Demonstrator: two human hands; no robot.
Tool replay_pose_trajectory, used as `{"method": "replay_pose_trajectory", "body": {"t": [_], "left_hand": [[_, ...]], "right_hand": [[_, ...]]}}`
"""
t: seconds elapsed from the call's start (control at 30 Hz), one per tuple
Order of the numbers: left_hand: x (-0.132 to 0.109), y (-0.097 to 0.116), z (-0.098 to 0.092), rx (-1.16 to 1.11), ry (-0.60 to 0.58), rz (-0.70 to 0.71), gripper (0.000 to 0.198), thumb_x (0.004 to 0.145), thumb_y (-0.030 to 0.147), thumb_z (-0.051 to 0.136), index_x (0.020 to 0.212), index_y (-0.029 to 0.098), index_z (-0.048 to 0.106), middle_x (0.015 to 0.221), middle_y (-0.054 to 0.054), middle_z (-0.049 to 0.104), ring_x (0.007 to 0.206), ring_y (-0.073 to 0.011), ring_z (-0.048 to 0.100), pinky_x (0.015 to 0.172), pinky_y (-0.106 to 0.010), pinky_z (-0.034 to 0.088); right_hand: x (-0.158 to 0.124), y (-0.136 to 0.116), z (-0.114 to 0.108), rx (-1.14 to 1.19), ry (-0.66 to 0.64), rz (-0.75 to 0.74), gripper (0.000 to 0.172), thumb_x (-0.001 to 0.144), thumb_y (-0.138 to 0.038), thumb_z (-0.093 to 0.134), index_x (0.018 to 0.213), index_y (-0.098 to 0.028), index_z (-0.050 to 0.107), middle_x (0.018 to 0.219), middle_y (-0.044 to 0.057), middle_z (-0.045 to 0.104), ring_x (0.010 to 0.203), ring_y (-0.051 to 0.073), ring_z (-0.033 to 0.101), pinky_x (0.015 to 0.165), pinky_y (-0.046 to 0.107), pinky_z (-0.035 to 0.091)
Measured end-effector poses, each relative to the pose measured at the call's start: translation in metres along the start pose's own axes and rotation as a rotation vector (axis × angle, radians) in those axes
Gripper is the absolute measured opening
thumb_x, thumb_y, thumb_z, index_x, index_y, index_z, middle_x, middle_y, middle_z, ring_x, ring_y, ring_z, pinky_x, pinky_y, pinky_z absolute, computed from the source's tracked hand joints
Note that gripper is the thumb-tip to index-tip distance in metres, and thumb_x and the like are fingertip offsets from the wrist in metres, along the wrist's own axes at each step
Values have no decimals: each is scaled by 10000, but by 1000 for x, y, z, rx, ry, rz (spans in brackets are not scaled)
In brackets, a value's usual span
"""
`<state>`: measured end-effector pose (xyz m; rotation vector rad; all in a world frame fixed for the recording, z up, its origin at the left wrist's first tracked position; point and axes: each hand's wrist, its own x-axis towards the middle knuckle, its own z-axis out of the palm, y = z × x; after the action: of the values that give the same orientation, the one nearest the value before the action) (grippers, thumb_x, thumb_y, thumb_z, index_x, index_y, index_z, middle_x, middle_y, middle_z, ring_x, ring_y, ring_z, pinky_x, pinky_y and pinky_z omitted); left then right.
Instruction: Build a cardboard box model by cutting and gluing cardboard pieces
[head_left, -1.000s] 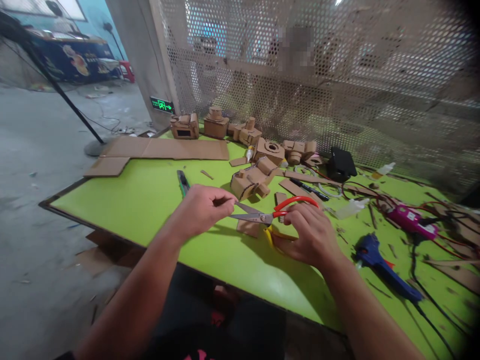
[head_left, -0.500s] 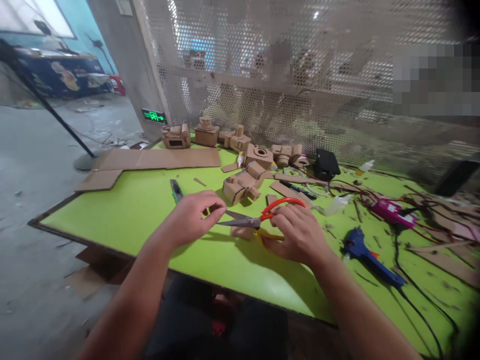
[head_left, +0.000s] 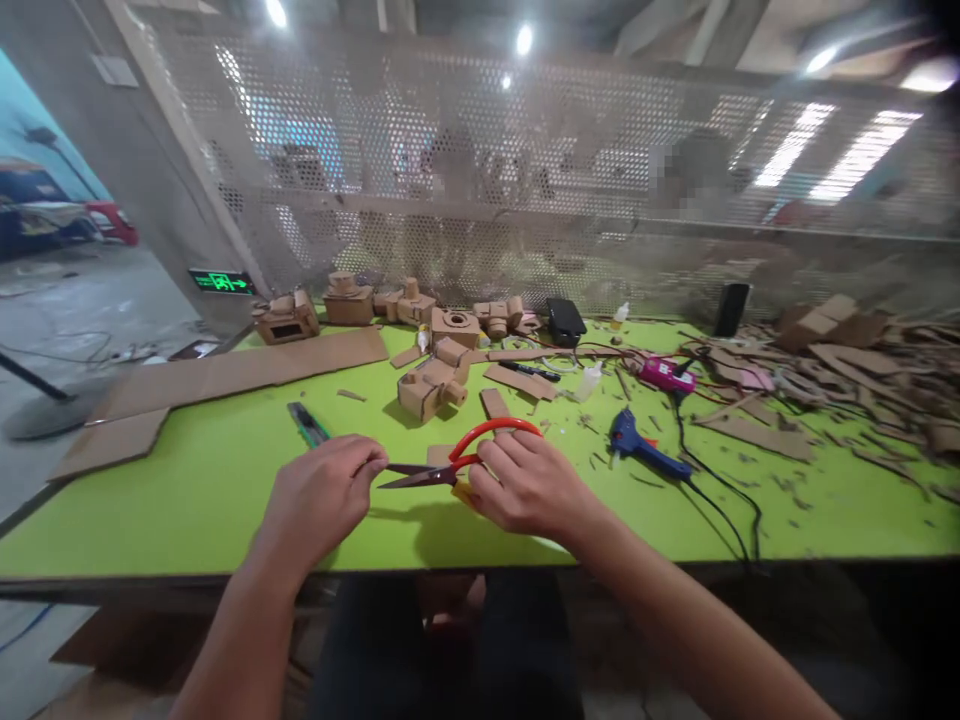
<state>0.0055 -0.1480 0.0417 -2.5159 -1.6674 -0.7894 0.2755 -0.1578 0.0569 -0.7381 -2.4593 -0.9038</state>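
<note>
My right hand (head_left: 525, 480) is wrapped round the handles of a pair of scissors (head_left: 431, 474), one loop red and the other yellow. The blades point left and stand a little apart. At their tips is my left hand (head_left: 326, 490), thumb and forefinger pinched together; whatever they hold is hidden or too small to make out. A green utility knife (head_left: 306, 424) lies just beyond that hand. Behind the scissors, a small cardboard piece (head_left: 442, 456) rests on the table, and further back sits a cardboard camera model (head_left: 432, 384).
More cardboard camera models (head_left: 454, 327) line the back below a perforated metal screen (head_left: 480, 230). A long cardboard strip (head_left: 247, 370) lies at left. To the right are a blue glue gun (head_left: 649, 450) with its cord, a magenta power strip (head_left: 667, 373) and cardboard scraps (head_left: 757, 430).
My view has swung to the right and up, showing more of the table's right side. The scissors remain in my right hand, and the left fingers are bunched more tightly near the blade tips.
</note>
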Motion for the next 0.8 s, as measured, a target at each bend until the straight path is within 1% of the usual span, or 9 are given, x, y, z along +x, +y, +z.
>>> {"method": "replay_pose_trajectory", "body": {"t": [0.13,0.23,0.27,0.37,0.47,0.53,0.63,0.7,0.8], "left_hand": [[-6,6,10,-30,82,47,234,956,329,498,884,216,690,1024,-49,748,928,-214,693,743,-291,473],[-10,13,16,-122,116,87,220,948,309,513,884,216,702,1024,-45,749,958,-206,695,794,-286,486],[-11,14,18,-172,110,101,220,946,308,518,876,213,703,1009,-45,751,957,-201,697,809,-283,490],[-20,20,18,-306,45,127,220,936,309,529,833,203,692,951,-46,751,950,-193,700,822,-275,500],[-33,28,18,-350,20,109,214,929,309,532,815,201,677,928,-49,745,938,-194,701,799,-277,505],[-44,34,18,-366,50,86,214,929,306,524,807,200,666,931,-55,742,930,-195,701,794,-281,509],[-62,42,17,-397,88,41,218,935,294,510,801,196,650,963,-74,739,963,-199,694,831,-292,519],[-73,45,17,-412,84,28,213,936,288,510,807,192,649,978,-85,736,998,-206,687,872,-305,519],[-87,48,13,-416,95,46,201,930,286,517,810,192,648,953,-88,724,1036,-225,675,913,-335,512]], "right_hand": [[-8,-20,-21,11,-106,123,211,957,-317,534,794,-188,568,750,36,574,702,194,504,670,355,335],[-17,-35,-35,-11,-119,189,211,938,-321,560,773,-191,564,735,35,570,698,199,503,680,356,339],[-20,-40,-40,-17,-118,208,205,931,-318,569,770,-191,562,736,37,573,699,200,503,677,356,338],[-28,-56,-55,-33,-133,252,173,914,-291,587,774,-192,559,762,48,591,711,207,509,672,354,334],[-35,-75,-68,-43,-173,289,143,904,-266,589,785,-193,558,769,48,590,721,211,512,679,357,335],[-39,-88,-74,-30,-195,332,142,905,-266,581,785,-197,554,759,41,578,715,208,506,670,359,330],[-46,-107,-79,14,-210,409,133,904,-263,570,788,-200,555,760,39,575,721,207,511,661,361,331],[-51,-119,-80,48,-206,446,119,892,-267,576,795,-199,564,771,42,584,739,209,523,669,360,345],[-58,-135,-82,94,-169,488,119,861,-293,600,792,-199,575,777,38,595,744,207,533,680,353,368]]}}
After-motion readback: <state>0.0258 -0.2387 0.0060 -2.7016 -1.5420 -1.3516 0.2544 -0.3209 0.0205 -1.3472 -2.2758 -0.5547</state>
